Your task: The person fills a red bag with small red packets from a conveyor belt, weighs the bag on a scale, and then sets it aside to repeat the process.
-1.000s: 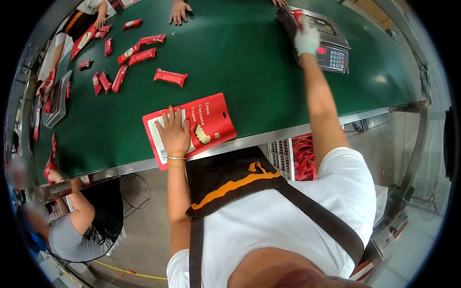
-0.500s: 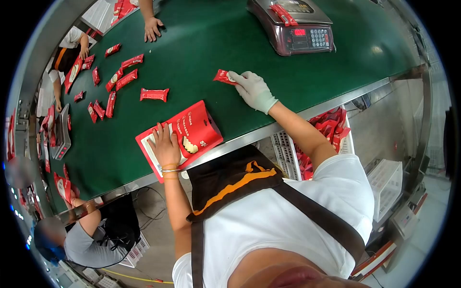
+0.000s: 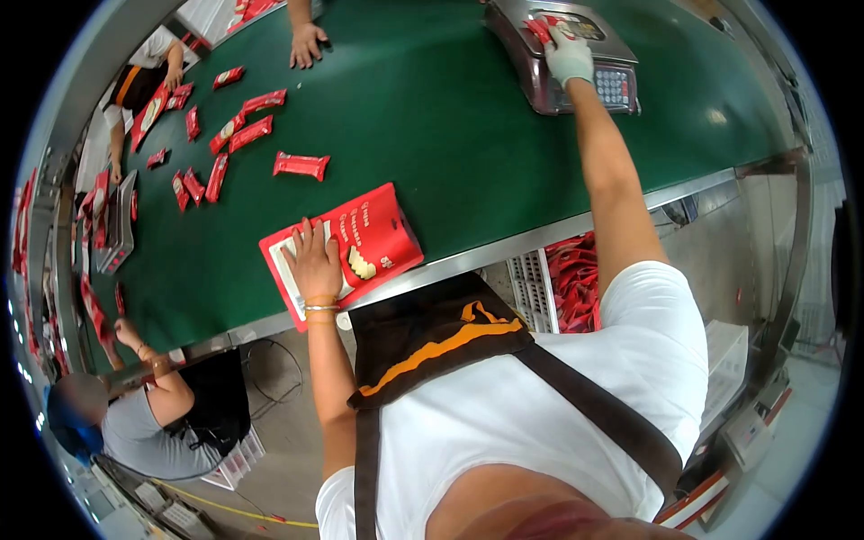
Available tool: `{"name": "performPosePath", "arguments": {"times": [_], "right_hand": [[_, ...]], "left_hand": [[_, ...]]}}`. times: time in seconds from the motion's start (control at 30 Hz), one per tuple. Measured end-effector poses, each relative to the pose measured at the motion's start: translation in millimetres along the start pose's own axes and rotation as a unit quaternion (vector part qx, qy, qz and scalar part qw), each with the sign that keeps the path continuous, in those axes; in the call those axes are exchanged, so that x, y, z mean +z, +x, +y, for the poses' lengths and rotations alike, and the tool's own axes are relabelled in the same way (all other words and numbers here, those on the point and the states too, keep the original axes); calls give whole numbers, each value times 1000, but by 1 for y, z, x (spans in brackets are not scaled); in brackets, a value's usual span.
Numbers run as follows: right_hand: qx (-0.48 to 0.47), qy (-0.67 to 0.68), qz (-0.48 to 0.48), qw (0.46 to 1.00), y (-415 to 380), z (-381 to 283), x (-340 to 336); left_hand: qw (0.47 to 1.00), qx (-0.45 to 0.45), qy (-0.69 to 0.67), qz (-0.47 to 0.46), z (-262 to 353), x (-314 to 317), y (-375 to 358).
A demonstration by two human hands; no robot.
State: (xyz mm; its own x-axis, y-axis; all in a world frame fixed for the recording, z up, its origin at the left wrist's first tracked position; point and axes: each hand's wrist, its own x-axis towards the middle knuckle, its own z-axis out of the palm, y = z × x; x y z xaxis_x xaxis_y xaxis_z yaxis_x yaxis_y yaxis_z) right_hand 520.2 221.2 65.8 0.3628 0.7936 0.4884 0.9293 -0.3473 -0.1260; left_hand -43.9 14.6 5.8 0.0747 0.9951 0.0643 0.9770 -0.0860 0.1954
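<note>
My left hand (image 3: 317,267) lies flat with fingers stretched out on a large red pouch (image 3: 371,236) near the table's front edge. The pouch has white print and a picture of pale food. My gloved right hand (image 3: 570,59) reaches over the pan of the digital scale (image 3: 621,47). Its fingers are closed on a small red packet (image 3: 555,23), partly hidden by the glove. Beside the fingertips, another red packet (image 3: 537,31) rests on the pan. A single red packet (image 3: 301,166) lies on the table beyond the pouch.
Several red packets (image 3: 250,133) are scattered over the green table (image 3: 432,117). Another person's hand (image 3: 308,45) rests at the far side. More people work at the left. Below the front edge stands a white crate (image 3: 533,290) full of red packaging (image 3: 573,279).
My right hand has moved away and to the right with the packet, from above the table to the scale pan. My left hand stays on the pouch.
</note>
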Motion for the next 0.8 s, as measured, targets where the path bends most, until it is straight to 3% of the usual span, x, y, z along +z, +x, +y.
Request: {"name": "performPosePath", "arguments": {"times": [0.13,0.2,0.3,0.43,0.5,0.53,0.6,0.73,0.8], "right_hand": [[-78,90,-35,992,-24,-23,-25],[-126,18,22,992,-33,-19,5],[-153,14,-13,988,-63,-47,-15],[-277,281,-66,916,-149,-94,-58],[-298,273,-141,904,-198,-92,-16],[-228,169,-184,941,-227,-106,-31],[-198,123,-140,962,-232,-115,-34],[-145,180,-155,960,-229,-119,-37],[-195,262,-194,925,-236,-110,-54]], "left_hand": [[1000,4,-11,17,-3,3,1],[1000,4,-12,24,-4,3,1],[1000,1,2,30,-9,7,0],[999,3,15,34,-8,7,-1],[999,4,28,32,-6,5,1],[999,3,27,32,-6,5,0],[999,10,26,37,-7,5,1],[1000,-2,15,25,-9,7,0],[999,-5,-34,30,-13,11,3]]}}
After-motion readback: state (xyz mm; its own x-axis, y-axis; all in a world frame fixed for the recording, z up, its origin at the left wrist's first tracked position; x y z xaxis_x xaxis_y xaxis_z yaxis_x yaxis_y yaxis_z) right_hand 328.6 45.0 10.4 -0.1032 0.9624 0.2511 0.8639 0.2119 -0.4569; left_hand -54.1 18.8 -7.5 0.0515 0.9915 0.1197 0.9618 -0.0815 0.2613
